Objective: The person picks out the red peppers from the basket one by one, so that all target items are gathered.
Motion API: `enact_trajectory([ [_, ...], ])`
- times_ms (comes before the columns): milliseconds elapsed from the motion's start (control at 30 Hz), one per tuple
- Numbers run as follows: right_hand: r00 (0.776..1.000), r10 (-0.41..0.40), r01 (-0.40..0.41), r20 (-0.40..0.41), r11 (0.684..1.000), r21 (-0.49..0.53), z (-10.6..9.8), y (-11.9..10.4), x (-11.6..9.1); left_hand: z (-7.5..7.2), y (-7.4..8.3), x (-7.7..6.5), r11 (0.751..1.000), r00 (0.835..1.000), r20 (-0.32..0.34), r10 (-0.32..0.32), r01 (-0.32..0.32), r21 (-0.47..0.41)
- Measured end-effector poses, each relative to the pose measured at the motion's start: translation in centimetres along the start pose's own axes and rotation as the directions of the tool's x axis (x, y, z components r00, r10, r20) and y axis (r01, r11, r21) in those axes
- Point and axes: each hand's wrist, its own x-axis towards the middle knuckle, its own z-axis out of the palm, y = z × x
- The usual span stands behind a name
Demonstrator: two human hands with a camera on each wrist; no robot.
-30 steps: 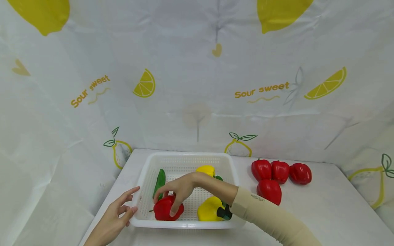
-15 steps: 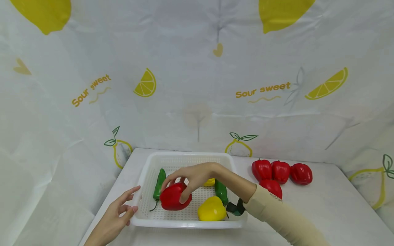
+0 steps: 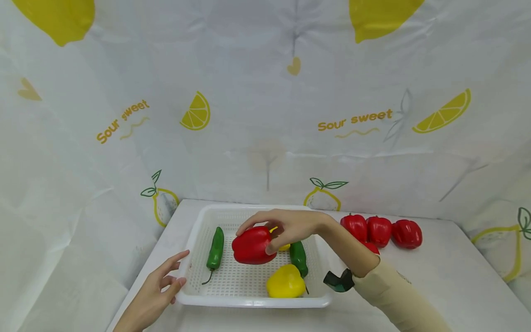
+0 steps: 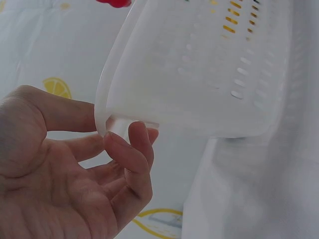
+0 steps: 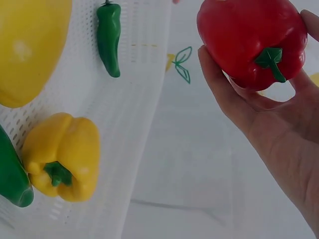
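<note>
My right hand [image 3: 290,223] holds a red bell pepper [image 3: 252,245] up over the white basket [image 3: 253,302], its fingers and thumb spread around the sides. In the right wrist view the pepper's green stem [image 5: 271,62] faces the palm. At the basket's left end, my left hand [image 3: 155,290] grips the rim, with fingertips curled at its edge [image 4: 102,99]. Below the held pepper, a long green chili [image 3: 215,249] lies at the left of the basket. A yellow pepper [image 3: 286,281] sits front right, a second yellow bell pepper [image 5: 67,157] behind it, partly hidden by the right hand.
Another green chili [image 3: 298,259] lies along the basket's right side. Several red bell peppers [image 3: 379,230] are grouped on the white table [image 3: 448,276] to the right, one mostly behind the right forearm. A lemon-printed cloth [image 3: 265,115] hangs behind the table.
My right hand has lifted the red bell pepper from the basket's front left and carried it up, back and to the right, uncovering the left green chili. The left hand stays at the rim.
</note>
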Motion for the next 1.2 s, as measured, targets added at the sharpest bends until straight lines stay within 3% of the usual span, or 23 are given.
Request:
enact_trajectory([
  [600, 0.98, -0.034, 0.05, -0.194, 0.996, 0.075, 0.0, -0.2, -5.4, 0.0, 0.1, 0.0, 1.0, 1.0, 0.012, -0.026, 0.026, -0.009],
  [1000, 0.903, -0.104, 0.13, -0.417, 0.991, 0.034, 0.2, 0.2, -8.4, 0.0, 0.3, 0.0, 1.0, 1.0, 0.012, -0.02, 0.02, -0.008],
  [1200, 0.864, -0.103, 0.116, -0.493, 0.993, -0.005, 0.3, 0.3, -9.8, -0.1, 0.2, 0.0, 1.0, 0.999, 0.022, -0.024, 0.024, -0.008],
])
